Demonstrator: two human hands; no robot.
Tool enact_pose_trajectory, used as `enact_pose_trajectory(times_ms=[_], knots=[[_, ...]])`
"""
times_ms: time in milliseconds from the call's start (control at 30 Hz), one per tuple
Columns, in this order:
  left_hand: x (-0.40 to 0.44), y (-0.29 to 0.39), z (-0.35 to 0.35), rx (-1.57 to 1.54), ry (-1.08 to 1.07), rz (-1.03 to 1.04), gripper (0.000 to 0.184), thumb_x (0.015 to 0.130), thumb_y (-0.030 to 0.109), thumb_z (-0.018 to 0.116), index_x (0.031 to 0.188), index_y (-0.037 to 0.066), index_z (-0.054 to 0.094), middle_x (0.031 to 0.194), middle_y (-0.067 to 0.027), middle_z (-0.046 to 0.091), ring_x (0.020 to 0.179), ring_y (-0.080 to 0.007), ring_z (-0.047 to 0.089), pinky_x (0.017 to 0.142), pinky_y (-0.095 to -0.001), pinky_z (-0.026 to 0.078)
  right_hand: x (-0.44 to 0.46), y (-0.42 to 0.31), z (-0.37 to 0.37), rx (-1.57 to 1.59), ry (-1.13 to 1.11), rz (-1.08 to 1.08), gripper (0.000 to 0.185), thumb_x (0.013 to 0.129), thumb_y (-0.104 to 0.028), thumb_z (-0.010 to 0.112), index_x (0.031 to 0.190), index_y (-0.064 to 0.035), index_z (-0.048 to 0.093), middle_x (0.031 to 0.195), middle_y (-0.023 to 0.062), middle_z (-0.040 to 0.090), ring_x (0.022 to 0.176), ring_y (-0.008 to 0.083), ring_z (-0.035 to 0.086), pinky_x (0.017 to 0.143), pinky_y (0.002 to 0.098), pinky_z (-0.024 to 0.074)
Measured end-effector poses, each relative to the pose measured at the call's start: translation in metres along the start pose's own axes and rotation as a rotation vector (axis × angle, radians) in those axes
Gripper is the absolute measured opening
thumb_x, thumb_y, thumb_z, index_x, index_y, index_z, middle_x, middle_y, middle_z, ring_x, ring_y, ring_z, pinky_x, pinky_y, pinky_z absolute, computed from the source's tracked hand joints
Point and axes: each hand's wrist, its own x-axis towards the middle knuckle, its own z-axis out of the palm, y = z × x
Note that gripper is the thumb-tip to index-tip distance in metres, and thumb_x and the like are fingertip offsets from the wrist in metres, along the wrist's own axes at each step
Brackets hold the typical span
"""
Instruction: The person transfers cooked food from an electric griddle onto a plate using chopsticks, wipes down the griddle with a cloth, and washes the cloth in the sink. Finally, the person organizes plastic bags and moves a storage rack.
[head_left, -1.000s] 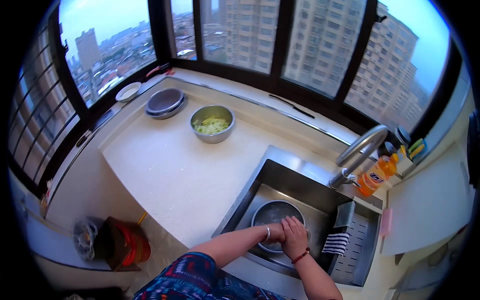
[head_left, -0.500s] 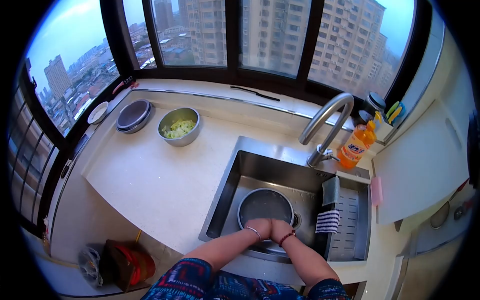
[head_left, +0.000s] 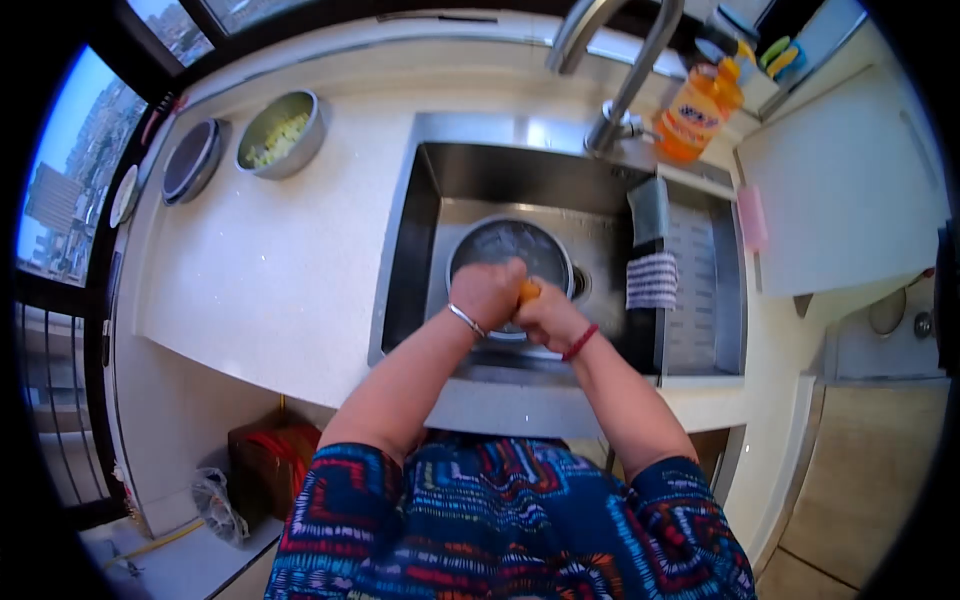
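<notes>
My left hand, with a silver bangle at the wrist, is closed above the front of a round metal bowl. Pressed close beside it is my right hand, also closed, with a dark red bracelet. Between the two hands shows a small orange thing, gripped by both; most of it is hidden by the fingers, so its kind cannot be made out. The bowl stands in the steel sink and appears to hold water. My hands hide its front part.
A steel faucet rises behind the sink, with an orange soap bottle beside it. A grey cloth and a striped cloth hang over the divider. On the left counter stand a bowl of chopped greens and stacked dark bowls.
My view has tilted down. My hands have risen out of the bowl to above its front rim, and an orange thing now shows between them.
</notes>
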Motion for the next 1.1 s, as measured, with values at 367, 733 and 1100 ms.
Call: enact_pose_trajectory(times_ms=[367,733,1100], knots=[[-0.01,0.014,-0.004,-0.724,0.001,-0.375,0.062,0.058,0.006,0.07,0.106,0.004,0.032,0.102,-0.0186,0.047,0.095,-0.0291,0.05,0.079,-0.0327,0.042,0.003,-0.001,-0.005,0.24,0.223,-0.24,0.05,0.074,-0.014,0.059,0.117,-0.0127,0.032,0.094,0.0045,0.047,0.069,0.0095,0.048,0.047,0.0199,0.038],[-0.012,-0.004,-0.033,-1.407,-0.154,-0.521,0.024,0.079,0.015,0.054,0.096,0.002,0.045,0.078,-0.0067,0.056,0.06,-0.0141,0.058,0.048,-0.0195,0.046,-0.008,-0.012,-0.022,0.225,0.05,-0.285,0.035,0.079,-0.014,0.053,0.112,-0.0149,0.042,0.088,0.0036,0.05,0.059,0.0058,0.048,0.042,0.0168,0.0335],[-0.011,0.01,-0.046,-1.389,0.026,-0.748,0.024,0.084,0.029,0.045,0.079,0.006,0.047,0.06,-0.0038,0.051,0.038,-0.0082,0.043,0.033,-0.0163,0.033,-0.022,-0.016,0.007,-0.754,0.283,-0.926,0.027,0.066,-0.005,0.063,0.091,-0.0035,0.053,0.091,0.0059,0.049,0.08,0.0138,0.052,0.068,0.0224,0.0437]])
